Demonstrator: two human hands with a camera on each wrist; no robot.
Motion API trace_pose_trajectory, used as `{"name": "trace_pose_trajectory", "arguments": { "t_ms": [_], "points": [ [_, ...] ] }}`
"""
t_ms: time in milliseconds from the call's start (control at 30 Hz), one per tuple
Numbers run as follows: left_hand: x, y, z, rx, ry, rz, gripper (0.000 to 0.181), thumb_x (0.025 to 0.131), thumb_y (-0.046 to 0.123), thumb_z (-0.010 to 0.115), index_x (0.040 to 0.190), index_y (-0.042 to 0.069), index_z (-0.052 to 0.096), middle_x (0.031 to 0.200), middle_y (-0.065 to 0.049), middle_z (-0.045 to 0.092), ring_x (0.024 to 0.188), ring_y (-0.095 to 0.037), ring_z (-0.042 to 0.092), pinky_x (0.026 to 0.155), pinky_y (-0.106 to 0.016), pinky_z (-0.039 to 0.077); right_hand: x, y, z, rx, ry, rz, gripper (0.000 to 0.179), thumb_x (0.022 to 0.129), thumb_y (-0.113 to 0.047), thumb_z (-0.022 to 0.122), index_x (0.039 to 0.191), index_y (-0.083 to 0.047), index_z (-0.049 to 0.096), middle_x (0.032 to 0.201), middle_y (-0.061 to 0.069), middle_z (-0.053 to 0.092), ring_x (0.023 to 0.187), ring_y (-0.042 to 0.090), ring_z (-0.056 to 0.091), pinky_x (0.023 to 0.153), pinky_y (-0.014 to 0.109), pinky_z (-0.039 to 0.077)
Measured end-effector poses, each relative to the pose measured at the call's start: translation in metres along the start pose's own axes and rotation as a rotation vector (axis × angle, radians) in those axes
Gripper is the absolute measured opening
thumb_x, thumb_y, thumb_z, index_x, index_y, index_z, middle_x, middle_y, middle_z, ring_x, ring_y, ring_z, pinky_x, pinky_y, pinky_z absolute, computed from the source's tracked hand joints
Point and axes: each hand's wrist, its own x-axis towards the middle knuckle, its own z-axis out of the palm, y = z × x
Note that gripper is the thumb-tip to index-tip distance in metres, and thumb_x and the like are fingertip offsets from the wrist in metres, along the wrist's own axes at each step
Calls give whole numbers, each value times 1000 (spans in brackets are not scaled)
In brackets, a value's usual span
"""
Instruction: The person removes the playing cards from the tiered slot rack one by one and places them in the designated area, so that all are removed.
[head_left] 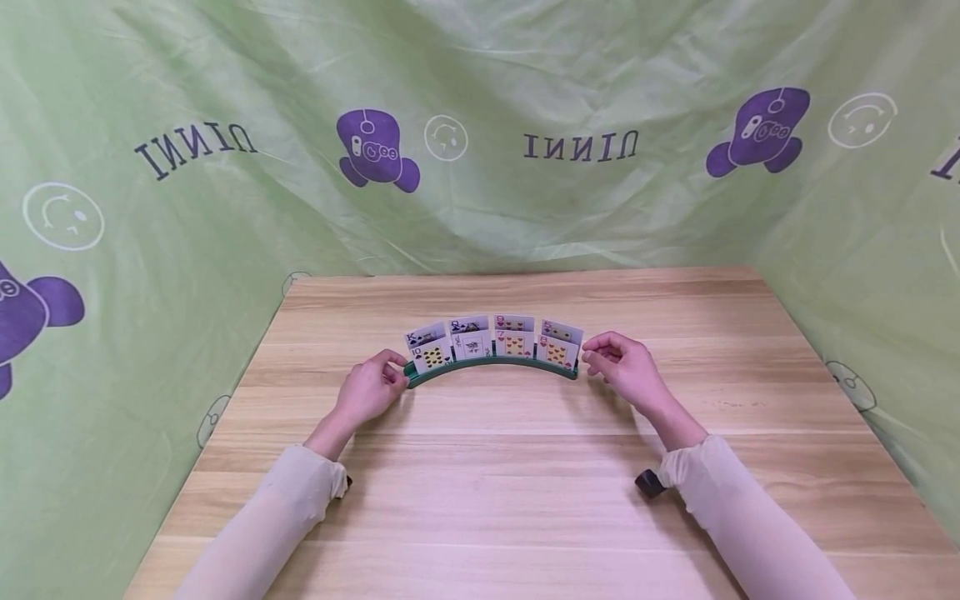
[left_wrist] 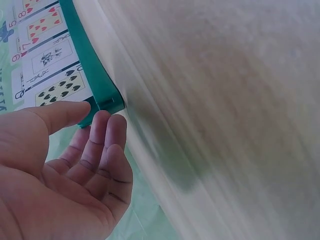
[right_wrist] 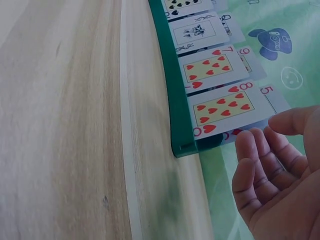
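One green, curved card holder (head_left: 491, 362) stands on the wooden surface (head_left: 487, 467), carrying eight cards in two rows of four. In the holder's front row, left to right, are a ten of spades (head_left: 429, 357), a joker (head_left: 472, 345), a seven of hearts (head_left: 514, 344) and an eight of hearts (head_left: 557, 353); in its rear row are a king (head_left: 418, 335), a queen (head_left: 469, 323), a nine (head_left: 514, 322) and a five (head_left: 561, 330). Two hands flank the holder. The left hand (head_left: 369, 388) pinches its left end, thumb and fingers narrow about the tip. The right hand (head_left: 628, 375) is just beside its right end, fingers loosely curved, a small gap between thumb and fingertips, holding nothing; whether the thumb grazes the five is hard to tell. The holder's front cards cover the lower parts of those behind. Nearer the wearer than the holder are two pale sleeves (head_left: 270, 500) and two dark wrist devices (head_left: 649, 483); beyond it hangs one green drape (head_left: 480, 217) bearing purple figures (head_left: 375, 148).
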Motion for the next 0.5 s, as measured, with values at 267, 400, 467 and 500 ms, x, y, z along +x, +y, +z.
{"name": "trace_pose_trajectory", "arguments": {
  "t_ms": [267, 400, 467, 500],
  "points": [
    [2, -1, 3, 12, 16, 19, 26, 88, 15, 68, 113, 10, 62, 92, -4, 76, 82, -20, 69, 76, -39, 49, 1, 0, 5, 7, 16, -6, 24, 96, -18, 63, 114, -2, 63, 106, 20, 66, 85, 26, 69, 70, 36, 56],
    [2, 0, 4, 16, 17, 16, 27, 88, 14, 69, 113, 10, 61, 92, -5, 76, 80, -20, 68, 74, -39, 49, 2, -1, 7, 4, 25, -7, 23, 96, -18, 63, 112, -3, 64, 104, 16, 66, 86, 29, 69, 70, 35, 55],
    [2, 0, 5, 21, 17, 13, 27, 87, 14, 69, 113, 10, 60, 92, -5, 76, 81, -20, 68, 75, -39, 49, 2, -1, 7, 4, 26, -4, 23, 96, -19, 63, 112, -3, 64, 104, 15, 66, 89, 33, 69, 70, 35, 55],
    [3, 0, 5, 23, 17, 11, 27, 87, 15, 69, 113, 11, 60, 92, -4, 76, 81, -20, 68, 75, -40, 49, 2, -1, 7, 3, 26, -3, 23, 96, -20, 63, 112, -3, 64, 105, 15, 66, 89, 34, 69, 70, 35, 55]
  ]
}}
